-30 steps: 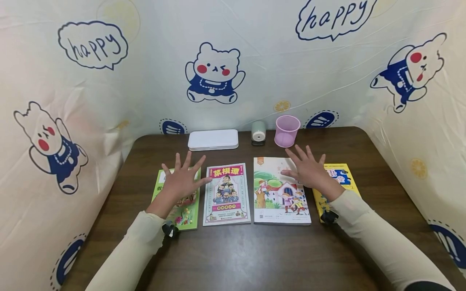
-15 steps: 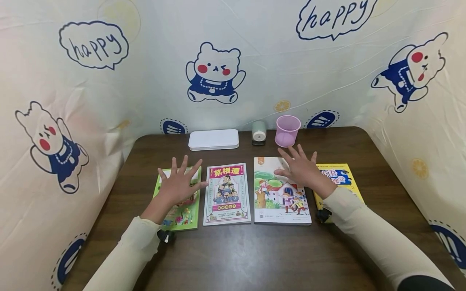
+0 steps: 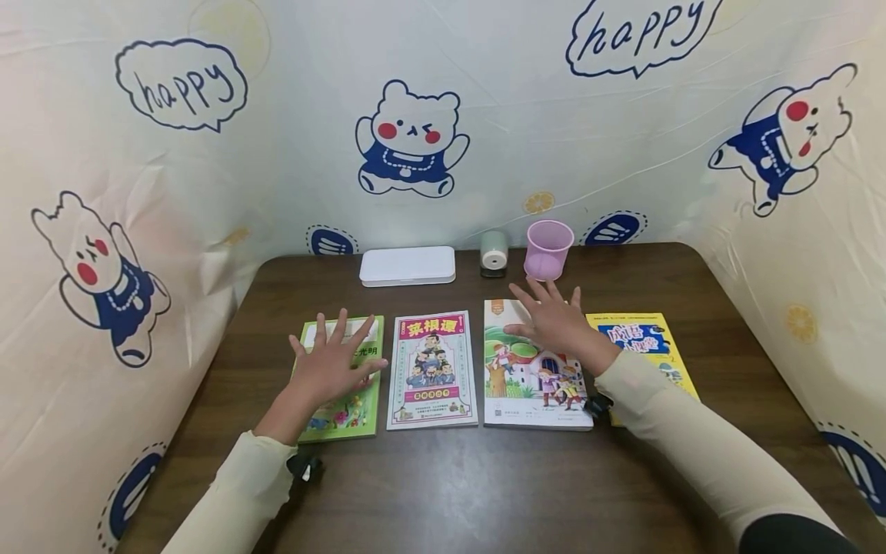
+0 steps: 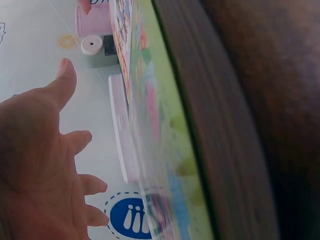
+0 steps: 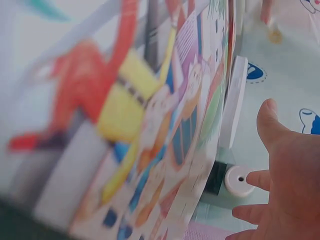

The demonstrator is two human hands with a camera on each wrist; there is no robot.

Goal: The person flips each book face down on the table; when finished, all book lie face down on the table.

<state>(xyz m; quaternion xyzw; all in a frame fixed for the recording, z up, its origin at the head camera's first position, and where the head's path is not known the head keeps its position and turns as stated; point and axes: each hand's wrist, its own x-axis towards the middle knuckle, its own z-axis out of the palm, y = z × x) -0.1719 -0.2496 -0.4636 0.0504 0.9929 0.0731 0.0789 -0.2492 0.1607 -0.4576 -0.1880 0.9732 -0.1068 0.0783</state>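
My left hand (image 3: 328, 375), fingers spread wide, hovers over a green book (image 3: 346, 415) at the left of the row. In the left wrist view a gap shows between the fingers and the cover of that green book (image 4: 175, 140). My right hand (image 3: 557, 327), also spread, hangs above the thick white picture-covered book (image 3: 515, 385). The right wrist view shows that picture cover (image 5: 135, 110) close up, apart from the fingers. Neither hand holds anything. A pink-and-white book (image 3: 433, 377) lies between them, and a yellow book (image 3: 651, 346) lies partly under the right forearm.
Along the back of the brown table (image 3: 443, 492) stand a white flat case (image 3: 407, 265), a green pencil sharpener (image 3: 494, 254) and a pink cup (image 3: 547, 250). A printed cloth (image 3: 291, 138) with bears rises behind and at both sides.
My left hand has drifted left and nearer to me, showing more of the green book. The right hand has shifted left, uncovering more of the yellow book. The books have stayed put.
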